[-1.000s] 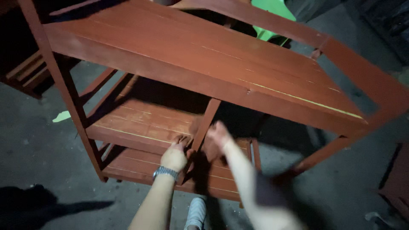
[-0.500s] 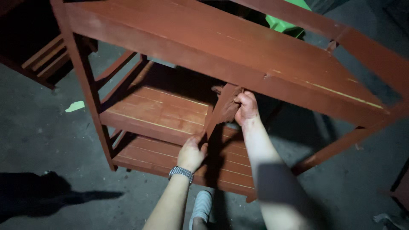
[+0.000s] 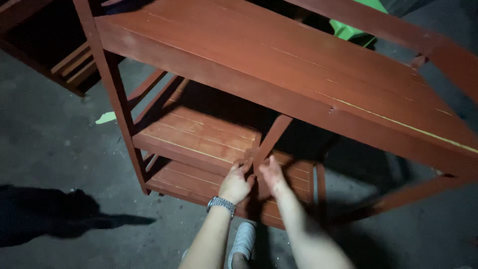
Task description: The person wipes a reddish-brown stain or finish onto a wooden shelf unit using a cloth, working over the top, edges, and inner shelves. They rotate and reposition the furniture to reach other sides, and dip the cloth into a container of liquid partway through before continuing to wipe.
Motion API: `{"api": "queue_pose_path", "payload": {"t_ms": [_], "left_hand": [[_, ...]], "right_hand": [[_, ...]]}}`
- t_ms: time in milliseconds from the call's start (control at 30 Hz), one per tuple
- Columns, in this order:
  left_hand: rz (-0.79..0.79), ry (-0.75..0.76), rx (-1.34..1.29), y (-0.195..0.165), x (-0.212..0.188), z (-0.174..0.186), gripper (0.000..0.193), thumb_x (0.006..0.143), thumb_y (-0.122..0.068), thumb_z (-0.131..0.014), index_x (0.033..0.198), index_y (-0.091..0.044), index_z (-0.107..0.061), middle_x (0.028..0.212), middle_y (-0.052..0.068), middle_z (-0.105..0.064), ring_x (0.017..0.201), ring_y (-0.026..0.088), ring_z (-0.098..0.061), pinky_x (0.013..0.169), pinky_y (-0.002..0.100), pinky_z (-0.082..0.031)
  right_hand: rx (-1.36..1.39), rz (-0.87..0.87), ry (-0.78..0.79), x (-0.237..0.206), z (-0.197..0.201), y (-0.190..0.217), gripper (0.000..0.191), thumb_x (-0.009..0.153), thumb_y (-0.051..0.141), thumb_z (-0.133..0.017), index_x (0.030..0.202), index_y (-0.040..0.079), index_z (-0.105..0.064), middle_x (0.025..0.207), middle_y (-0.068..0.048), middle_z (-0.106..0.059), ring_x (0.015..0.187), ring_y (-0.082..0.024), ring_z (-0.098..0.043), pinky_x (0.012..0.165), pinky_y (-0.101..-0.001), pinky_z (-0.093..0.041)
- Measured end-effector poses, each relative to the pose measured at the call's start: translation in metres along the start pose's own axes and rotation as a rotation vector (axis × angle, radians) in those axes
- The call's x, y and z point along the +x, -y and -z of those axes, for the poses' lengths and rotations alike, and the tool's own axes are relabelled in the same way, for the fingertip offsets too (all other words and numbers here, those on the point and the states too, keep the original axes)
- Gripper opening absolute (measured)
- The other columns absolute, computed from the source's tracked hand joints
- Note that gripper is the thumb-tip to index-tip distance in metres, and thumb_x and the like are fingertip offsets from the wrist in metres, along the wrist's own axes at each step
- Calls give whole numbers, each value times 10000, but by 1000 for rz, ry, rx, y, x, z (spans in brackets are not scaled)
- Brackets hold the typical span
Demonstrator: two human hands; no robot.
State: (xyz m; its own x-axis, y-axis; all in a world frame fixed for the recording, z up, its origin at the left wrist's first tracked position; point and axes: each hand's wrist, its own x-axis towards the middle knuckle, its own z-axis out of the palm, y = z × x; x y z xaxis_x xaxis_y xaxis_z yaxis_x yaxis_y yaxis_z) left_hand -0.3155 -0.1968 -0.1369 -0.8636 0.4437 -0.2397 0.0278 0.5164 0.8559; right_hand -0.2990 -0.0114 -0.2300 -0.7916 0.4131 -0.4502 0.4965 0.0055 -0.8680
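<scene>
Presently: red wooden rack (image 3: 279,74), standing on concrete floor (image 3: 55,159). Left hand (image 3: 235,183) and right hand (image 3: 271,174) both clasp its slanted front brace (image 3: 268,142) at middle shelf (image 3: 199,137). Risk: pinched fingers, splinters, rack tipping if pulled.

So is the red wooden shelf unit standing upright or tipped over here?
Upright. The red wooden shelf unit stands on the floor with its shelves level and its legs down. Both hands, left hand and right hand, touch the diagonal brace.
</scene>
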Motion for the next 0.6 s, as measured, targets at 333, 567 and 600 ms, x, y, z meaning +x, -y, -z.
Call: {"api": "queue_pose_path", "payload": {"t_ms": [333, 567, 600], "left_hand": [[40, 11, -16, 8, 0, -24, 649, 854, -236, -701, 1463, -111, -513, 1476, 247, -476, 1353, 392, -482, 1116, 399, -419], [45, 5, -14, 42, 3, -29, 520, 900, -264, -695, 1366, -62, -581, 1369, 243, -574, 1313, 393, -516, 1105, 425, -423], [94, 11, -50, 52, -3, -25, 510, 894, -263, -674, 1366, -86, -593, 1335, 214, -614, 1281, 376, -558, 1089, 415, -455]], "right_hand": [[533, 290, 165, 12, 49, 100, 444, 825, 13, -512, 1262, 28, -590, 1224, -105, -664, 1154, -261, -640, 1034, -421, -528], [633, 499, 214, 44, 64, 144, 572, 809, -38, -463, 1378, -39, -529, 1314, -139, -638, 1210, -276, -658, 1107, -415, -510], [557, 398, 141, 49, 62, 134, 548, 822, -28, -476, 1370, -47, -470, 1262, -164, -608, 1117, -319, -638, 1004, -472, -491]]}}
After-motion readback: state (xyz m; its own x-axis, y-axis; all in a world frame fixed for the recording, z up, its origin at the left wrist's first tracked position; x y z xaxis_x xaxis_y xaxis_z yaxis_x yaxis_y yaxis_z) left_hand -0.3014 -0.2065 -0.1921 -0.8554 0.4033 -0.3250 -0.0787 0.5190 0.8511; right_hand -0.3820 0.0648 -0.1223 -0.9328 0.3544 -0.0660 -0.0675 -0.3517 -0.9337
